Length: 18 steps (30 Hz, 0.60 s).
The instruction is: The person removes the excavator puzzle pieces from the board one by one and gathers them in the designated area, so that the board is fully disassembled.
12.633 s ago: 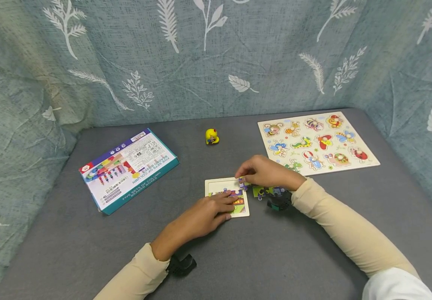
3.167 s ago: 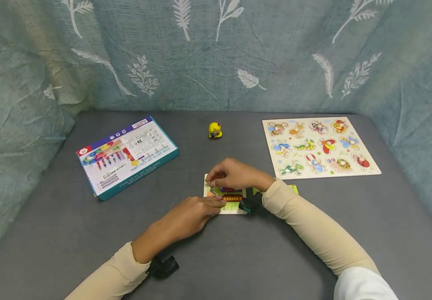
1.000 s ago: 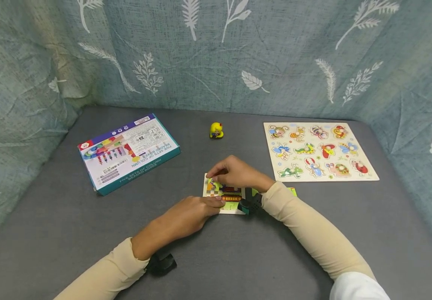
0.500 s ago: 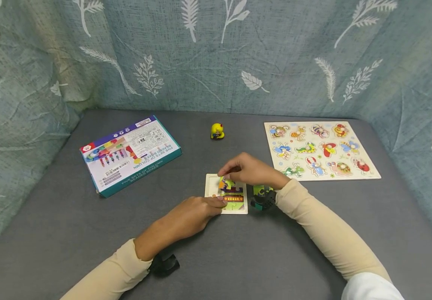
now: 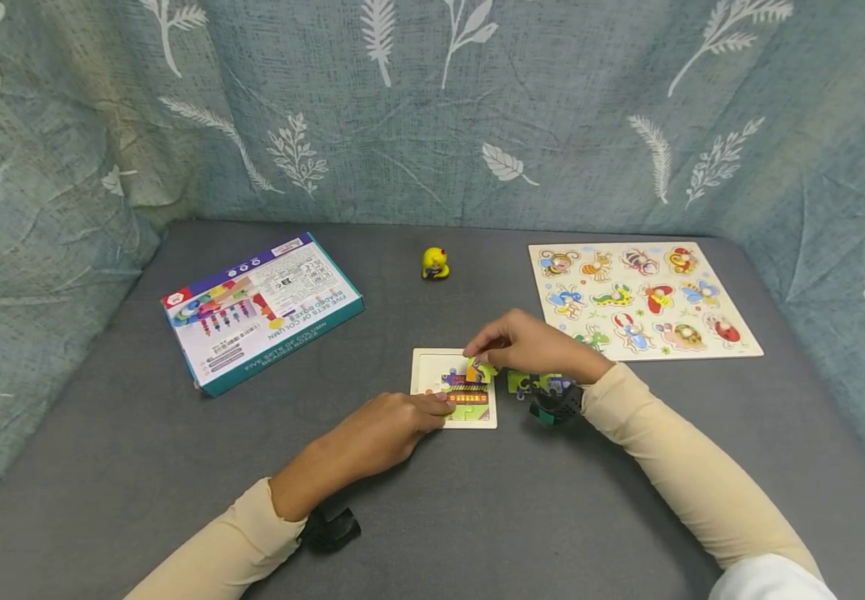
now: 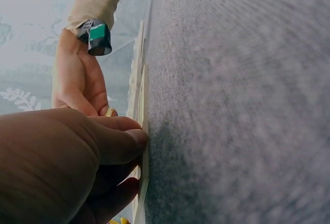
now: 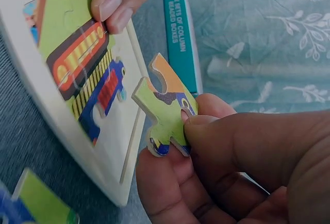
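My right hand (image 5: 532, 343) pinches a jigsaw piece (image 7: 167, 102), green with orange and dark blue parts, between thumb and fingers. It is tilted over the upper right of a small wooden puzzle tray (image 5: 417, 375). My left hand (image 5: 383, 429) rests on the tray's lower left, its fingertips (image 7: 107, 8) on the picture. Joined pieces fill the lower part of the tray, showing green ground and an orange-red track (image 7: 80, 53). Above them, a blue and red piece (image 7: 109, 87) borders the tray's bare pale bottom. My left fingers cover the picture's lower left.
Several loose jigsaw pieces (image 5: 530, 382) lie right of the tray, partly behind my right wrist. An insect peg puzzle board (image 5: 653, 292) is at the back right. A beaded-toy box (image 5: 262, 310) lies at the left, and a small yellow figure (image 5: 435, 262) stands at the back.
My right hand has lifted the pinched jigsaw piece from the tray's upper left and carried it right. My left hand stays on the tray. Since the oldest frame, the wrist has shifted little.
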Tool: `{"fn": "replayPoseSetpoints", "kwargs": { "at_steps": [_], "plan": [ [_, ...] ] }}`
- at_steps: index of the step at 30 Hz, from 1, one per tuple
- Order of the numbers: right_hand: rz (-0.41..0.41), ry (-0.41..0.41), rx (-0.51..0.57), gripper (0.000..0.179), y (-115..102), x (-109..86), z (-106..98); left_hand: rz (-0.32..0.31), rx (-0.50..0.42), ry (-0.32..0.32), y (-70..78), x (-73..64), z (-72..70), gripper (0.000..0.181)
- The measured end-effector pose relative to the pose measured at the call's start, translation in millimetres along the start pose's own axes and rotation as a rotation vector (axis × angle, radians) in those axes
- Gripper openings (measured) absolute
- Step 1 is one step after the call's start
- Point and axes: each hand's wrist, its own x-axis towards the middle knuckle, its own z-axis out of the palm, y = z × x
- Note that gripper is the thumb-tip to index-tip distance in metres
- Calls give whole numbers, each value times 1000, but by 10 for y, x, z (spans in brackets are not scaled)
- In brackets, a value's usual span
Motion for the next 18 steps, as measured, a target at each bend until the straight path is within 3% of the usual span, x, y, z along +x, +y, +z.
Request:
{"fn": "replayPoseSetpoints", "kwargs": {
  "at_steps": [18],
  "plan": [
    [-13, -17, -3, 19, 95, -240, -89, -14, -22, -7, 4, -5, -5, 21]
  ]
}}
